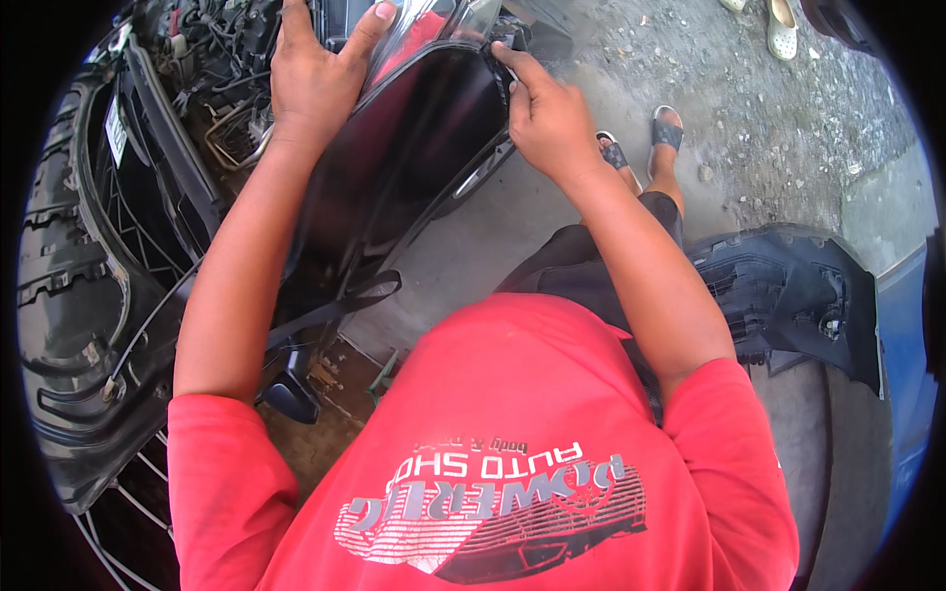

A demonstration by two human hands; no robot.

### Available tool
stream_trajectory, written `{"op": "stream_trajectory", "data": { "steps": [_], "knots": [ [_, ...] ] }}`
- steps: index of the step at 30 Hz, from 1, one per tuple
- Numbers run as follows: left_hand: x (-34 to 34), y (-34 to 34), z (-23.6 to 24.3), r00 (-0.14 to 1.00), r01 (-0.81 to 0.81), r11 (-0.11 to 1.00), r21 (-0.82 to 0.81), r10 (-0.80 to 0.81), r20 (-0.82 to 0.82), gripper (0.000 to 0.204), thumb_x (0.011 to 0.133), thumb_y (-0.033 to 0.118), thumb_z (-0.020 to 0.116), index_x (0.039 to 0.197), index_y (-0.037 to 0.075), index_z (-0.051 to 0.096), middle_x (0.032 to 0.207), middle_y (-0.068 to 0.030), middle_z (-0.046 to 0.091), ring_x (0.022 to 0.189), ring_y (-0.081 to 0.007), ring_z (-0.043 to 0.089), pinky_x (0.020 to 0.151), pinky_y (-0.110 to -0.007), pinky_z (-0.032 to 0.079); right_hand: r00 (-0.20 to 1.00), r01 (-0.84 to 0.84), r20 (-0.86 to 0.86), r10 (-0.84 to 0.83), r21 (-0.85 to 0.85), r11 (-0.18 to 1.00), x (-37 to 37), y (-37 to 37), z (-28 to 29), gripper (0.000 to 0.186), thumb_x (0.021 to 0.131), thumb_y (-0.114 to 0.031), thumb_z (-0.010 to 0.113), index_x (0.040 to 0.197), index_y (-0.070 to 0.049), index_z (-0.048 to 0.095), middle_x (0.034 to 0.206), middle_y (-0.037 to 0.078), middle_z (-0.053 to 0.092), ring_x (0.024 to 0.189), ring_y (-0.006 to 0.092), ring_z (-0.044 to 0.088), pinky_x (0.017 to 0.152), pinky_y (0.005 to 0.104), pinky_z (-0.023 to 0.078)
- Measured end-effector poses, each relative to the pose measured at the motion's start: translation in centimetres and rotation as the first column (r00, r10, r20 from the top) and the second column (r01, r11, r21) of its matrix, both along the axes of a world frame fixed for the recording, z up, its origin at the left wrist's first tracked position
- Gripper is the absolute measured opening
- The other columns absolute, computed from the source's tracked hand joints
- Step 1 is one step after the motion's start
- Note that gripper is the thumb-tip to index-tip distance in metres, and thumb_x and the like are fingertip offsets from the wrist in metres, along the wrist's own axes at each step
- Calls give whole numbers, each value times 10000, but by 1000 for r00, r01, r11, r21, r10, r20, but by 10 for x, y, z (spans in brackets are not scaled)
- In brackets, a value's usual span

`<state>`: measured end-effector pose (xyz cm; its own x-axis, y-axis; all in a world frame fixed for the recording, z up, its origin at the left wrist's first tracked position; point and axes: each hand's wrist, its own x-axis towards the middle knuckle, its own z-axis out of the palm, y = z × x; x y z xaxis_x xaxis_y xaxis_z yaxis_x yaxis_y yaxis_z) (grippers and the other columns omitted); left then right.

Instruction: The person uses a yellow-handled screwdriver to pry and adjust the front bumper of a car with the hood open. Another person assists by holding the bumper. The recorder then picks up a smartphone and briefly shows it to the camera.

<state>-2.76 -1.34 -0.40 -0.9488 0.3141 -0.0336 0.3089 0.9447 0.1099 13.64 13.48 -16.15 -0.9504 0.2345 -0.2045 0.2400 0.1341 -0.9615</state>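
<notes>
A clear, glossy headlight [439, 34] with red reflections sits at the top edge of a shiny black car body panel [424, 128]. My left hand [320, 84] lies against the inner side of the headlight, thumb stretched away from the fingers; the upper fingers run out of the picture. At the headlight's outer corner, my right hand [547, 113] has its index finger on the panel's edge. The thumb is tucked below that finger and the others are curled, so the panel's edge seems pinched there.
Engine parts and wiring [222, 59] crowd the upper left, above a large black tyre [64, 246]. A dark side mirror [293, 394] lies low on the left. On the right rests a black plastic bumper piece [788, 286]. Pale clogs [781, 34] are on the gravel ground.
</notes>
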Motion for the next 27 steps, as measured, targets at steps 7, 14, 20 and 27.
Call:
{"op": "stream_trajectory", "data": {
  "steps": [7, 14, 20, 27],
  "knots": [
    [-3, -8, -2, 997, 56, 998, -19, -57, -47, 991, 942, 445, 792, 1680, -4, 307, 1565, -366, 519, 1447, -483, 538, 1216, -477, 416, 985, -112, -108, 133, 182, 977, -12, 11, -1, 463, 1027, -84, 573, 1456, -237, 660, 977, 213, 764, 885, 445, 731, 789, 523, 580],
    [-1, 0, 1, 998, 57, 998, -4, -57, -32, 1015, 920, 428, 813, 1681, -7, 302, 1528, -375, 546, 1437, -481, 548, 1203, -480, 428, 998, -38, 55, 39, -8, 999, 8, 3, 4, 490, 1027, -120, 562, 1488, -268, 632, 1077, 188, 786, 1001, 433, 744, 913, 539, 598],
    [-4, -4, -1, 997, 63, 998, 12, -63, -41, 996, 925, 410, 808, 1675, -11, 306, 1507, -368, 565, 1402, -482, 575, 1188, -486, 441, 1000, -13, -8, 13, 45, 999, -4, 2, 0, 492, 1018, -101, 563, 1476, -261, 645, 1047, 210, 776, 963, 440, 741, 871, 532, 593],
    [-3, -3, -2, 997, 57, 998, -15, -58, -43, 993, 936, 400, 793, 1680, -18, 285, 1520, -373, 552, 1417, -492, 559, 1201, -487, 431, 995, -23, -96, 33, 97, 995, -8, 6, -3, 487, 998, -57, 574, 1452, -205, 670, 980, 214, 765, 875, 434, 737, 804, 506, 583]
  ]
}}
